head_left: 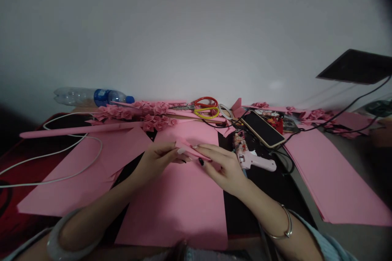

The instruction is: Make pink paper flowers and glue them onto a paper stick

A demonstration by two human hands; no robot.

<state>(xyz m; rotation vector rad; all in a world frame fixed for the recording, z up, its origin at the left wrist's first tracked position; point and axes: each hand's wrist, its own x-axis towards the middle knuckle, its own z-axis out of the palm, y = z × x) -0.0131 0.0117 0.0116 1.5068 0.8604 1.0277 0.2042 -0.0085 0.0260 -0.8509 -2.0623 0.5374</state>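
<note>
Between both hands is a small folded piece of pink paper (191,151), held above a large pink sheet (183,208). My left hand (159,158) pinches its left end between thumb and fingers. On the right side, my right hand (223,167) has its fingers and thumb closed on the same piece. The fingers partly cover the folds, so its full shape is hidden. Just beyond the right hand lies a pink glue gun (257,161), its nozzle end messy with residue.
Pink paper flowers (154,120) and a rolled pink paper stick (82,129) lie behind the hands. Scissors (206,108), a phone (263,128) and a plastic bottle (92,96) are near the wall. More pink sheets (333,175) sit at right. A white cable (73,179) crosses the left side.
</note>
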